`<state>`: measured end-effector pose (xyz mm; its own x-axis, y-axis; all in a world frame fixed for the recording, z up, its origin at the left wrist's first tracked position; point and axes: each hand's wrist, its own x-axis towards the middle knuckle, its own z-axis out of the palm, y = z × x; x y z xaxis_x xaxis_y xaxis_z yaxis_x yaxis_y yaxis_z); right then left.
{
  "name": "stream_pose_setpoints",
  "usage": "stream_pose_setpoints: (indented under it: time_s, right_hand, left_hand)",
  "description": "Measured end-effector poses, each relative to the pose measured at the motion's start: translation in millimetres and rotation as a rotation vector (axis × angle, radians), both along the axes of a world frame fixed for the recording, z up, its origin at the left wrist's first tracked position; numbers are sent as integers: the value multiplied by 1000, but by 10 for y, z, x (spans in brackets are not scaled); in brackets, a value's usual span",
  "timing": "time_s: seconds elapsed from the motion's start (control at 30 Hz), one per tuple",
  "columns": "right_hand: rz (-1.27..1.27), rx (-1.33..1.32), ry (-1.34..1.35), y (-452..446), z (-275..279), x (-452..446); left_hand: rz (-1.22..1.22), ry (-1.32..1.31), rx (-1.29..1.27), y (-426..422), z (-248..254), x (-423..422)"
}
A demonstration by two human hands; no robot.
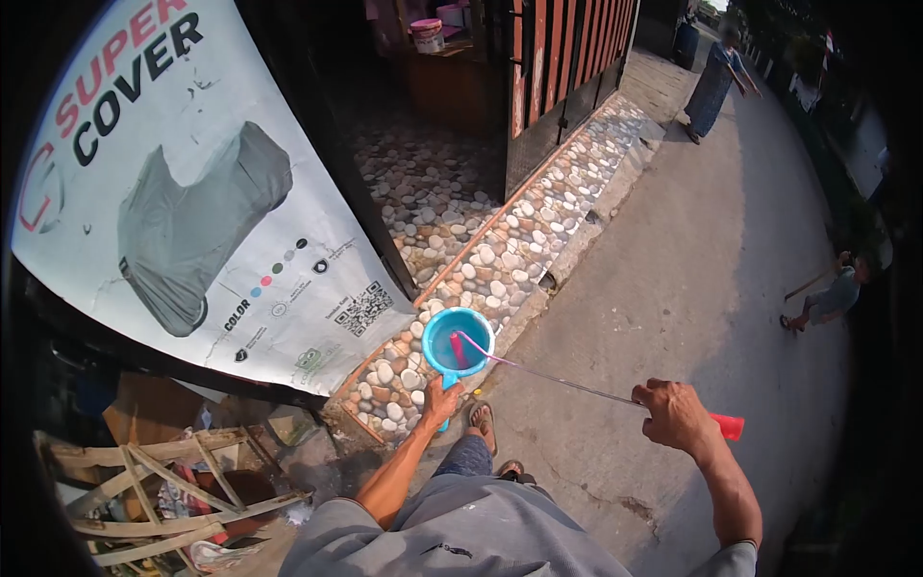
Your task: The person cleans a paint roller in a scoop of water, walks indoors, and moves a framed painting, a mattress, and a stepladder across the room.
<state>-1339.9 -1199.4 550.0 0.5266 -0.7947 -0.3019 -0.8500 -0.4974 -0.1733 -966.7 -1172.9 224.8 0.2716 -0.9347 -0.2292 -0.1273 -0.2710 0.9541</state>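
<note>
A grey shirt (471, 539) fills six o'clock, beyond which the left hand (440, 402) grips a blue dipper (430, 348), bowl at its twelve o'clock, and the right hand (673, 413) clasps a long roller pointing to half past nine, its pink head (458, 351) inside the bowl, nearer the left hand.

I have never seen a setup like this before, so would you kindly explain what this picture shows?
There is no machine: a person works with two bare hands, and a camera worn on the head looks forward and down. The left hand grips the handle of a blue dipper. The right hand holds a long-rodded roller near its red handle; its pink head is inside the dipper. Below are a pebble-patterned strip and the road. On the left are a printed banner and some wooden slats.
</note>
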Motion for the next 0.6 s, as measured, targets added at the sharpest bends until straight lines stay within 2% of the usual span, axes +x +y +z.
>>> stream_pose_setpoints:
  time_s: [0.2,0.23,0.33,0.4,0.47,0.5,0.6]
  right_hand:
    - [13,-81,0,-1399,13,230]
    - [12,-86,9,-1597,62,279]
    - [21,-130,13,-2258,104,467]
    - [27,-132,11,-2716,119,606]
    - [36,-148,0,-3233,156,767]
    - [44,-116,-12,-3482,171,852]
    - [99,-83,-43,-4265,106,1083]
  left_hand:
    - [33,-57,7,-1190,-193,170]
    - [11,-1,12,-1405,-195,216]
    - [32,100,102,-2063,190,315]
    - [9,89,103,-2493,149,447]
    - [86,49,46,-2984,179,566]
    - [123,135,88,-3205,226,619]
    - [108,136,8,-3900,216,837]
